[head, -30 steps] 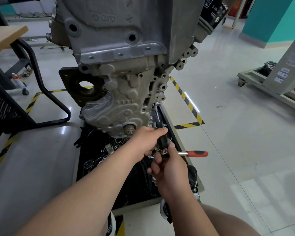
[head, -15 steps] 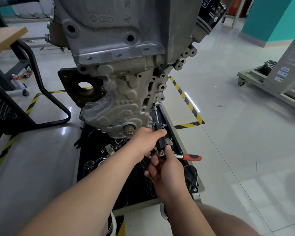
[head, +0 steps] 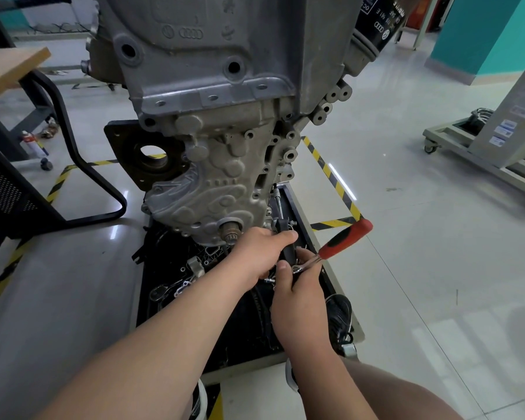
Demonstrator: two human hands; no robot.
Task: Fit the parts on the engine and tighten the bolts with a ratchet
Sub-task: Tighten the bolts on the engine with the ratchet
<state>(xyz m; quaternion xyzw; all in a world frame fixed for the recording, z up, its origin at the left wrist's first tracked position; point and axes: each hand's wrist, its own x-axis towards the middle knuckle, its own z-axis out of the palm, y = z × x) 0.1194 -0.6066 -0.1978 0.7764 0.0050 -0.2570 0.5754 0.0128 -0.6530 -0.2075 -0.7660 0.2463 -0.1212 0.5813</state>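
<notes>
Head view. Top and centre of the frame: grey engine (head: 219, 116), above a black tray (head: 299, 207) of loose parts on the floor. Just below centre: left hand (head: 261, 253) clenched round a black part (head: 288, 252) at the engine's lower right edge. Directly beneath, touching it: right hand (head: 297, 295) grasping the ratchet (head: 334, 247) at its head, red-and-black handle angled toward the upper right, past the tray's rim.

Auto workshop, engine (head: 225, 116) on stand, hazard-taped floor (head: 406, 237), parts tray (head: 312, 237)
</notes>
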